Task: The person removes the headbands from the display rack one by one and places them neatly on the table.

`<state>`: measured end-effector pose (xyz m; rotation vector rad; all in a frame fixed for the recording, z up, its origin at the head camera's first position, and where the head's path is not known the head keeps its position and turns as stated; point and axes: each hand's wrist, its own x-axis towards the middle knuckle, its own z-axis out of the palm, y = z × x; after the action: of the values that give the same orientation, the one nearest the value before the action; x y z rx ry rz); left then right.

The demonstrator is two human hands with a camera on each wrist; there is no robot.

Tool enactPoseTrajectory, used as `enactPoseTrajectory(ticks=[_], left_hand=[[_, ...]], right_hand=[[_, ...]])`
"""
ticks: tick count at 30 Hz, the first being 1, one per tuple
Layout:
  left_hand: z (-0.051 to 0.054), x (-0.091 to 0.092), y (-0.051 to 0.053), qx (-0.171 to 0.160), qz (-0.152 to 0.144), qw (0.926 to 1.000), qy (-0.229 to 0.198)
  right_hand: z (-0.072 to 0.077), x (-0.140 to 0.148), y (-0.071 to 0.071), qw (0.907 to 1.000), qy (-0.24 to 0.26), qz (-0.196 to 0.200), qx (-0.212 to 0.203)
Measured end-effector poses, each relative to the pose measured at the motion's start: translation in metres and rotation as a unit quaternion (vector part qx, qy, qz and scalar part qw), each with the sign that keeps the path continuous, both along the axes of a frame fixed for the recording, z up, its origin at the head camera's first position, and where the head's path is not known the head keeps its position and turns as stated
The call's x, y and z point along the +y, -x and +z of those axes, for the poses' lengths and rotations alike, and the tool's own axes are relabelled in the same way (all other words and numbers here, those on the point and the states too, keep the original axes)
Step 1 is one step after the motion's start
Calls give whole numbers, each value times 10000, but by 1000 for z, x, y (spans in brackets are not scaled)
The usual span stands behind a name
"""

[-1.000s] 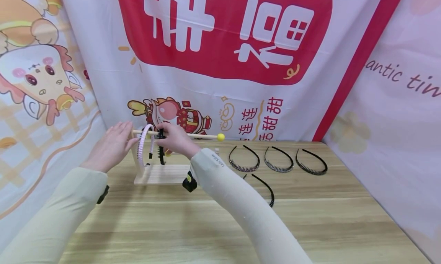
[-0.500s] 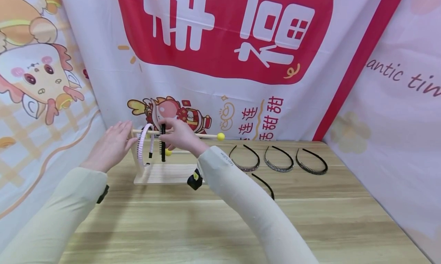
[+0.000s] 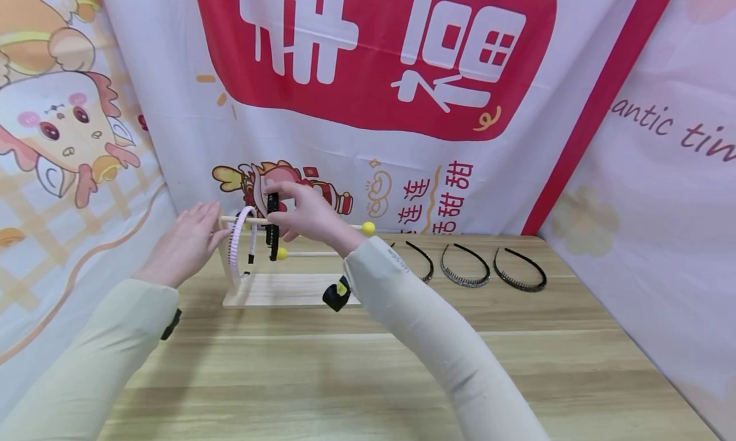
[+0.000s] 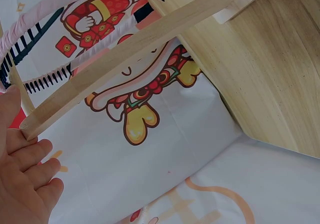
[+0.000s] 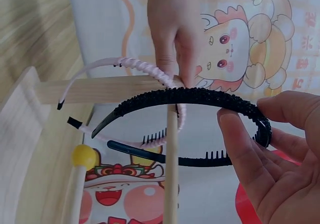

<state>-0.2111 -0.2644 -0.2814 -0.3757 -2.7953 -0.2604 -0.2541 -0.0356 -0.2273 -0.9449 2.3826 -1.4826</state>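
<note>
Nearest the head camera, we find two pale sleeves (image 3: pixel 428 326) above the wood-grain table (image 3: pixel 287 377). Beyond them, the right hand (image 3: pixel 307 214) grasps the black headband (image 5: pixel 200 97), thumb and fingers set near its curved crown. The left hand (image 3: pixel 186 239) pinches the top of the wooden upright (image 4: pixel 132 62) at the end of the rack.

We note one change over the last second: the right hand and the black headband have risen together, and the crown now stands above the upper rod (image 5: pixel 171 179). The two arms of the headband pass on either side of that rod. We therefore judge the headband neither seated nor clear, its position depending on the right-hand grasp; the left hand, unmoved, appears to steady the rack.

The pink headband (image 3: pixel 235 239) hangs on the same rod, close to the upright, its position unchanged. Below it lies the rack base (image 3: pixel 299 291). Farther right, three loose headbands (image 3: pixel 467 282) lie apart on the table, one partly covered by the right sleeve. The printed cloth (image 3: pixel 368 118) hangs behind everything.
</note>
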Motion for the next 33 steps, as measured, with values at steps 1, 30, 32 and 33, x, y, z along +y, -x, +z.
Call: enactPoseTrajectory(ticks=[1,30,32,33], left_hand=[[0,0,0,-13,3,10000,4],[0,0,2,34,12,10000,75],[0,0,2,41,5,10000,76],[0,0,2,40,0,10000,75]], right_hand=[[1,1,-1,10000,27,12,25],[9,62,11,9992,202,-349,-11],[10,68,10,9990,206,-403,-15],[10,70,10,9988,227,-423,-32]])
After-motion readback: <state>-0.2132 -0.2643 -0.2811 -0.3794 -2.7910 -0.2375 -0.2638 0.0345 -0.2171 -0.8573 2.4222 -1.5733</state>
